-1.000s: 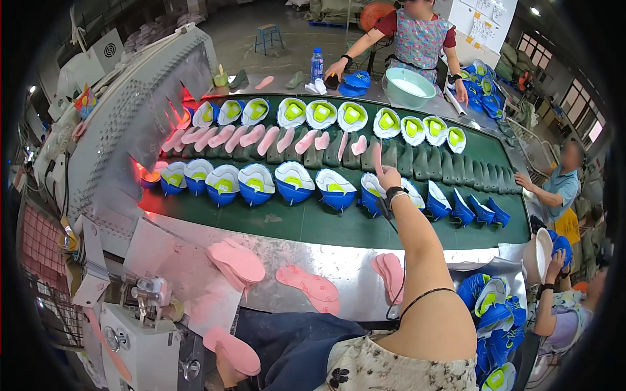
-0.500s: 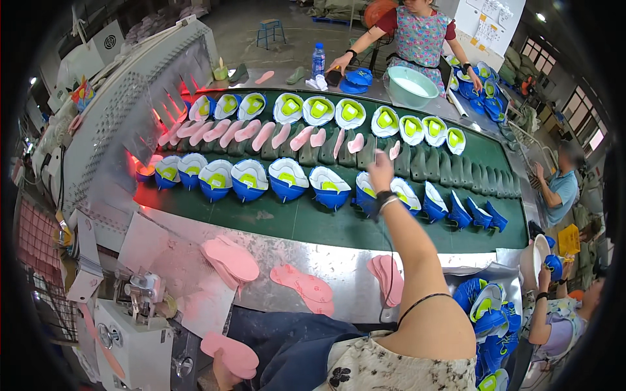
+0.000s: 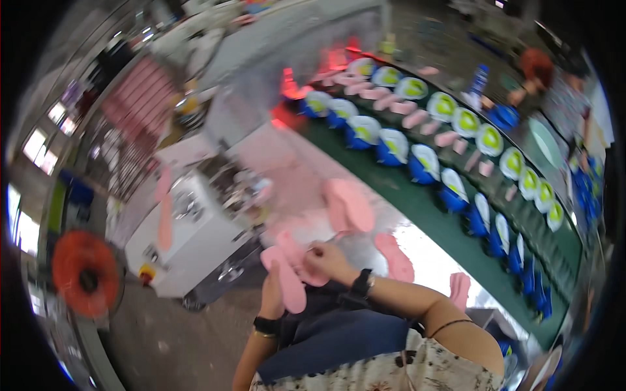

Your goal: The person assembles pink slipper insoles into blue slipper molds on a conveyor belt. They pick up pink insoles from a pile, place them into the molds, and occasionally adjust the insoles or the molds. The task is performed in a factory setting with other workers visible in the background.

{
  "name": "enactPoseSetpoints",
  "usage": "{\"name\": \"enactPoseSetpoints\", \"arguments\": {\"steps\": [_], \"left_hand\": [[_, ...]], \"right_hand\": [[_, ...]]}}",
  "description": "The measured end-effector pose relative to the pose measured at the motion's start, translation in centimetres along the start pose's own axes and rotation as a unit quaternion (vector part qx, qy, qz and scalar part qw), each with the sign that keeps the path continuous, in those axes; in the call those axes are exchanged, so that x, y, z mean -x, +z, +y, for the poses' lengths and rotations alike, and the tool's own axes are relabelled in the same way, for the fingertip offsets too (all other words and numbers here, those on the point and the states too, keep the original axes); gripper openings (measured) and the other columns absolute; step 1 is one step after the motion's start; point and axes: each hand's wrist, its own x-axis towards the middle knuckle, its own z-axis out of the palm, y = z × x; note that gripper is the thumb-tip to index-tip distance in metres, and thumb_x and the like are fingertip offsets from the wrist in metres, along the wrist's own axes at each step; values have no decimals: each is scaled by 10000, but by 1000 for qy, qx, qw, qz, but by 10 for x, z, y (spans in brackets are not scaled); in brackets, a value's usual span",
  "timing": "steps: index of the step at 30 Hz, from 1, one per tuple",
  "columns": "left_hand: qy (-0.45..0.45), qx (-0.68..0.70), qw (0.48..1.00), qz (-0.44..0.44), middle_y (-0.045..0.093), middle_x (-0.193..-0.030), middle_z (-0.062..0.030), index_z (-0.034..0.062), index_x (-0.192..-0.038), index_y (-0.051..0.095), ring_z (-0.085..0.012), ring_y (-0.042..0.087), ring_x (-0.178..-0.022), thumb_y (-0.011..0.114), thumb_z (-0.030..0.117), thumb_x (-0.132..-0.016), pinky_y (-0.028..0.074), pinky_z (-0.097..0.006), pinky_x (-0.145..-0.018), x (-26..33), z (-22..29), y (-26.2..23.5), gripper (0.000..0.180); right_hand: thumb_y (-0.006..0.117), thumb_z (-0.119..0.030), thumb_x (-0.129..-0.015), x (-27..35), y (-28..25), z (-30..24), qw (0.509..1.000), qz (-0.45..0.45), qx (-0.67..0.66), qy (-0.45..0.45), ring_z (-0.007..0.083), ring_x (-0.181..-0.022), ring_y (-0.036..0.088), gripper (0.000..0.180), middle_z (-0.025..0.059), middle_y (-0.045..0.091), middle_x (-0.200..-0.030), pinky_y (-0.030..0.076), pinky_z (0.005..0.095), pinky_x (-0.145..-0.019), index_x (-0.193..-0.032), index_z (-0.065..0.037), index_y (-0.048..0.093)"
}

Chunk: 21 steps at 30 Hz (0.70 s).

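A pink insole (image 3: 285, 280) is gripped in my left hand (image 3: 272, 296), its long face turned up. Close beside it, my right hand (image 3: 329, 260) has its fingers closed at a second pink insole (image 3: 295, 251), which lies partly behind the first; motion blur softens the fingertips. Both hands are over my lap at the near edge of a metal worktable (image 3: 424, 244). Beyond them on the table lie a stack of pink insoles (image 3: 350, 205), another small pile of pink insoles (image 3: 394, 257) and more pink insoles (image 3: 459, 290) to the right.
A green conveyor belt (image 3: 378, 176) carries rows of blue-and-white shoe uppers (image 3: 362, 132), dark shoe lasts and insoles from a red-lit machine opening (image 3: 290, 88). Left stand a white machine (image 3: 189, 228) and an orange fan (image 3: 88, 274). A co-worker (image 3: 567, 101) is across the belt.
My view has swung left. My right hand has come back from over the belt to beside my left hand. The insoles at my left hand have risen from low by my lap and now lie apart.
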Motion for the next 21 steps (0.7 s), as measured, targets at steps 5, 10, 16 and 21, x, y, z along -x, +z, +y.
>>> {"name": "enactPoseSetpoints", "arguments": {"steps": [5,10,16,21], "left_hand": [[-32,85,996,-25,595,-952,-99,1,-1191,489,-218,629,-772,354,568,-951,551,-361,-680,32,-9,-29,630],[-90,35,993,-66,589,-1017,-139,22,-1250,464,-260,644,-802,332,518,-955,552,-399,-715,43,-24,-41,593],[-70,93,992,-39,596,-1040,-132,16,-1256,460,-273,661,-844,311,414,-999,561,-403,-727,44,-21,-50,496],[-107,152,982,-36,590,-1029,-119,12,-1257,452,-286,656,-855,333,434,-981,559,-416,-746,39,-39,-73,518]], "right_hand": [[627,-198,-790,-97,4,11,997,73,-12,-1,204,-702,631,234,138,656,-761,482,340,-637,-877,19,615],[658,-222,-748,-182,26,-22,981,41,190,-2,355,-802,650,356,220,659,-841,503,406,-713,-1019,5,619],[629,-216,-779,-178,8,-49,975,5,216,-48,387,-865,626,337,210,650,-921,494,444,-763,-1056,-25,599],[611,-275,-830,-173,-6,-69,920,96,350,-151,379,-862,632,334,194,657,-924,499,445,-750,-1059,-32,611]]}}
